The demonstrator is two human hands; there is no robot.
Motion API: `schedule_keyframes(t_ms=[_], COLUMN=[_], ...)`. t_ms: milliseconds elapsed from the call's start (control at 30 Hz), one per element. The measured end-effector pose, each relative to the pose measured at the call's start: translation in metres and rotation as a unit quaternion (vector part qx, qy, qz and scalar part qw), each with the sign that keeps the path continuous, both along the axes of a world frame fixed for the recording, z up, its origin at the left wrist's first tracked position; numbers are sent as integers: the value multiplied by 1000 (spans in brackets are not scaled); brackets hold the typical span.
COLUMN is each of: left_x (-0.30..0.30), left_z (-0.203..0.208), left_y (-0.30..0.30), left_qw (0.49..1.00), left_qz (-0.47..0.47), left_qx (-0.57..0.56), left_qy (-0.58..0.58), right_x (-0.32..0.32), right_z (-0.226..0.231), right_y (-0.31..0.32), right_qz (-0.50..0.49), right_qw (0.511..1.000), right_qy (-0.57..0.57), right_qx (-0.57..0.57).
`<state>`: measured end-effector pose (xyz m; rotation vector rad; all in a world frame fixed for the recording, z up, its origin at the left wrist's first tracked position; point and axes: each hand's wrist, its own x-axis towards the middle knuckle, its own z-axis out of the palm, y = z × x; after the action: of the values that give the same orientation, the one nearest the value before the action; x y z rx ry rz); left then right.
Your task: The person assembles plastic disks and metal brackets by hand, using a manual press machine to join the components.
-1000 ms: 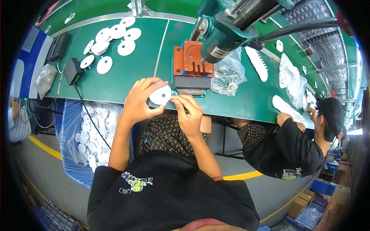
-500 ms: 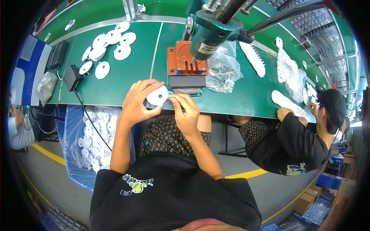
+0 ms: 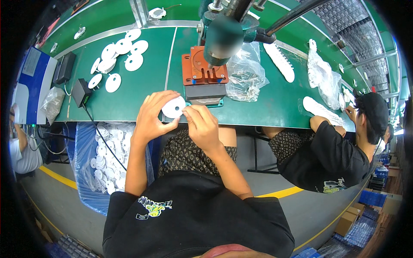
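Near the table's front edge, my left hand (image 3: 151,115) grips a flat white plastic disc (image 3: 170,108) between thumb and fingers, with its face toward me. The disc has a small dark hole off its middle. My right hand (image 3: 204,128) is closed in a pinch at the disc's right edge. Whatever lies between those fingertips is too small and covered to make out. Just beyond my hands stands a green hand press (image 3: 223,41) with an orange fixture block (image 3: 204,66) on a dark base.
Several white discs (image 3: 134,62) lie at the back left. A clear bag of small parts (image 3: 245,77) sits right of the press. Left are black power adapters (image 3: 81,91) and a blue-lined bin of discs (image 3: 109,159). A co-worker (image 3: 327,159) sits at right by white strips (image 3: 320,111).
My right fingers have curled more and the hand has turned slightly against the disc's edge. The left hand keeps its hold on the disc. The whole view has shifted slightly.
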<state>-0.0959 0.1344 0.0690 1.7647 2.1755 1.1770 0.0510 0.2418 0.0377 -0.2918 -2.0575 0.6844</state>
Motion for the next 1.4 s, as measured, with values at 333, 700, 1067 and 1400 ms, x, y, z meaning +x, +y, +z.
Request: schedule_keyframes(t_ms=[333,700,1067,1400], left_x=[10,23,5,6], left_z=[-23,36,33,30], left_y=[2,53,93,101], left_qw=[996,971,981,989], left_qz=[45,-45,36,16], left_qx=[44,162,104,132], left_qy=[70,168,161,62], right_x=[2,54,40,5], right_z=[-1,-6,81,315], right_y=[-5,16,56,143], right_qz=[-9,-106,-160,36], right_qw=[1000,978,979,979], right_qy=[-27,12,122,201], right_qx=[11,-180,-4,-21])
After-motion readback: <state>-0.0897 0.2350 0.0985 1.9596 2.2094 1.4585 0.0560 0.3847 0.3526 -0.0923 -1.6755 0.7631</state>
